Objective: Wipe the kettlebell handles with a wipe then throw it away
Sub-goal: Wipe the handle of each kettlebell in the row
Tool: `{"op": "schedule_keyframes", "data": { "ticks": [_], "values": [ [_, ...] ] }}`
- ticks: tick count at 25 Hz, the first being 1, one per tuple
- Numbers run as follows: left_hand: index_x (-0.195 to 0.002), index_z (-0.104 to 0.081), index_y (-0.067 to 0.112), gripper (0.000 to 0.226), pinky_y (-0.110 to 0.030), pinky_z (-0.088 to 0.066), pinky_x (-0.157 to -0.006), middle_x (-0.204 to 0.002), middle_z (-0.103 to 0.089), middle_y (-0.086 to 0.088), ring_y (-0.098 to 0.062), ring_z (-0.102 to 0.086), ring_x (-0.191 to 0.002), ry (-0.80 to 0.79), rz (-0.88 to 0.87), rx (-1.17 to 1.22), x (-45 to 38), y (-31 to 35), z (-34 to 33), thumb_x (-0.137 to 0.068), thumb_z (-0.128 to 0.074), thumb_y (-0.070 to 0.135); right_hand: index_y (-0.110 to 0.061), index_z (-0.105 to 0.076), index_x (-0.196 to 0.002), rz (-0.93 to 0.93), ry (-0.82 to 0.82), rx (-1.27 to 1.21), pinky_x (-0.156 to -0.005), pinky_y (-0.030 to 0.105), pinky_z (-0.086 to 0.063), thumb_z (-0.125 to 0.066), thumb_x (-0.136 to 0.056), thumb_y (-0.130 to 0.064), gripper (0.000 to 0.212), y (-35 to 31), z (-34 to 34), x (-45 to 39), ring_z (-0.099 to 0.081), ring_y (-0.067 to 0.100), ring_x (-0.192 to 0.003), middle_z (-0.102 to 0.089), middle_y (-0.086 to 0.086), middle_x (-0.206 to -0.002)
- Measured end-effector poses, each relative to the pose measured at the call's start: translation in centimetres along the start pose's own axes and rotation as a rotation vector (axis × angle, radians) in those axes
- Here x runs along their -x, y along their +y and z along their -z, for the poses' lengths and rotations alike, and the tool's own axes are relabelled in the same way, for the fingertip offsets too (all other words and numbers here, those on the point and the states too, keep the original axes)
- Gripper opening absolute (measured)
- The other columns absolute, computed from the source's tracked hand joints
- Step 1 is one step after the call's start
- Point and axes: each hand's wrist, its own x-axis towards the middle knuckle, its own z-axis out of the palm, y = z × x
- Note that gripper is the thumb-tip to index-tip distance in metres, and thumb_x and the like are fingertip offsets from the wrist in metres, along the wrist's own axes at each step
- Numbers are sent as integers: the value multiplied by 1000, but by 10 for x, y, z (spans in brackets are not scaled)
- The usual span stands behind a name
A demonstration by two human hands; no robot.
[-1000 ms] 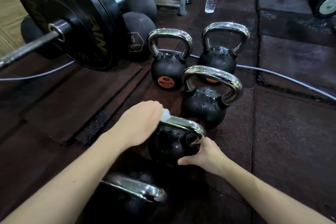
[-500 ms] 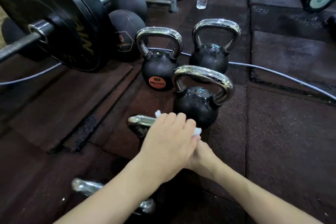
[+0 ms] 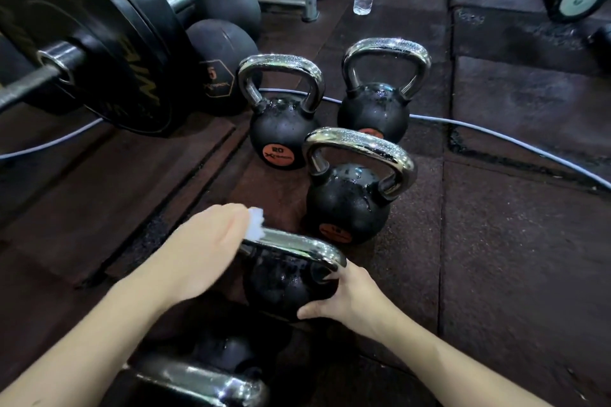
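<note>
Five kettlebells are sitting on the rubber floor (image 3: 512,258), and the person is working on the second one out. Nearest, at six o'clock, the closest kettlebell (image 3: 198,380) is lying mostly under the left forearm, only its chrome handle showing.

Just beyond it, the left hand (image 3: 201,251) is now sitting at the nine o'clock end of the handle (image 3: 294,246) of the kettlebell being wiped (image 3: 291,277). Half a second ago that hand was covering the three o'clock end, over the right hand, so it is sweeping back along the bar; a second ago it was at this same end. To my eye that is a full back-and-forth pass, and this handle is nearly done.

Its fingers are curling over the bar, pressing the white wipe (image 3: 255,225) against it; a corner is poking out at twelve o'clock. The right hand (image 3: 344,297) is bracing the black ball from the three o'clock side, fingers wrapping its flank, thumb low.

Farther out, the 16 kettlebell (image 3: 347,201), the 20 kettlebell (image 3: 281,132) and the far kettlebell (image 3: 373,109) are standing upright, handles speckled and probably awaiting wiping. I can see no bin.
</note>
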Motion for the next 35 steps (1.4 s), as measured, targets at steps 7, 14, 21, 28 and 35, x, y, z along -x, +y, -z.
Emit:
{"op": "schedule_keyframes", "data": {
  "ticks": [7, 14, 21, 28, 35],
  "values": [
    [-129, -55, 27, 31, -21, -33, -109, -125, -57, 18, -6, -53, -123, 269, -86, -96, 25, 11, -27, -109, -32, 33, -49, -36, -145, -20, -4, 15, -106, 26, -46, -93, -42, -60, 119, 5, -1, -2, -56, -6, -118, -67, -29, -115],
    [-91, -60, 19, 25, -47, -44, -82, -85, -55, -1, -28, -52, -79, 239, -286, -566, -8, 85, -65, -102, -42, 33, -34, -58, -116, -60, 8, 90, -81, 24, -54, -81, -56, -56, 68, 1, 1, 0, -64, -1, -96, -70, -16, -102],
    [-114, -67, 23, 30, -45, -47, -105, -104, -65, 8, -21, -63, -98, 240, -319, -502, -5, 76, -67, -97, -46, 38, -37, -51, -116, -84, -45, 145, -79, 16, -49, -68, -50, -70, 75, -6, 1, -3, -60, -6, -91, -64, -22, -98],
    [-124, -68, 14, 42, -40, -34, -113, -122, -67, 3, -23, -57, -124, 376, -29, -216, 12, 34, -43, -106, -32, 26, -31, -22, -156, -91, -76, 201, -108, 25, -41, -81, -73, -41, 103, 2, 59, 22, -51, 15, -133, -54, -3, -146],
    [-98, -62, 24, 32, -33, -41, -91, -105, -68, 6, -22, -62, -107, 351, 451, 187, 12, 42, -20, -111, -33, 28, -22, -26, -155, -154, -33, 338, -108, 26, -39, -76, -81, -45, 92, -9, 183, 58, -45, 18, -139, -46, 2, -152]
  ]
}}
